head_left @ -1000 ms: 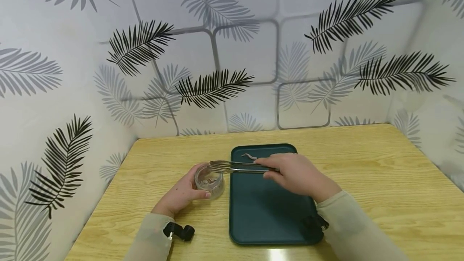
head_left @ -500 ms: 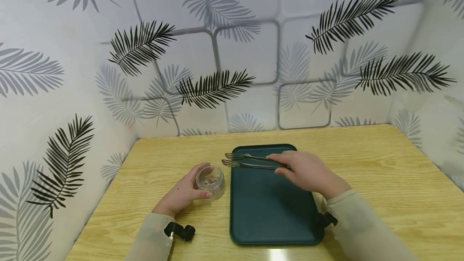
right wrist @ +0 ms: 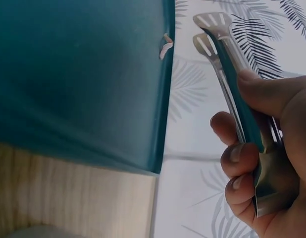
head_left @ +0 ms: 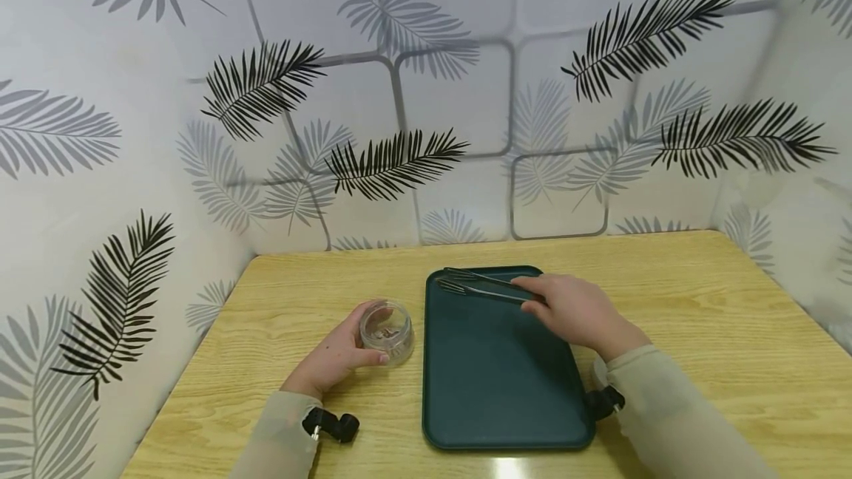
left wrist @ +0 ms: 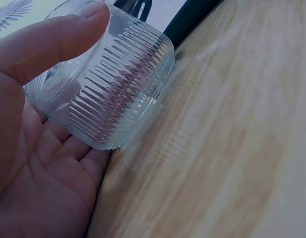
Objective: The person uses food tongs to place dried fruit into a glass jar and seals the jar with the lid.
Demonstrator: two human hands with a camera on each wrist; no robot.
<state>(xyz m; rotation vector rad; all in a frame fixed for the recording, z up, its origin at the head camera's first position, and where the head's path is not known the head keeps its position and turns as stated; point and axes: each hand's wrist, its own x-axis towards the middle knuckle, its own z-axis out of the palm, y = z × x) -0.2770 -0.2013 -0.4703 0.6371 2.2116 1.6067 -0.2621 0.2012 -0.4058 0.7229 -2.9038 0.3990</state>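
Note:
My left hand (head_left: 335, 355) grips a clear ribbed glass jar (head_left: 399, 350) standing on the table left of the tray. Thin reddish-brown pieces (left wrist: 126, 87) show through its wall. In my right hand (head_left: 577, 314) is a pair of metal tongs (right wrist: 277, 183) with slotted ends, the two arms apart. The tongs reach over the far left part of the dark green tray (head_left: 502, 390), with nothing between their tips. A small pale curled strip (right wrist: 166, 48) lies near the tray's far edge in the right wrist view; the tongs cover that spot in the head view.
The wooden table (head_left: 319, 279) runs back to a wall (head_left: 459, 191) patterned with leaves. A pale round thing (head_left: 599, 371), partly hidden, sits beside the tray under my right wrist. Black wrist mounts (head_left: 331, 424) are strapped over both sleeves.
My right hand has drawn the tongs right and away from the jar's mouth, bringing their tips over the tray's far left corner. The left hand and jar have stayed put.

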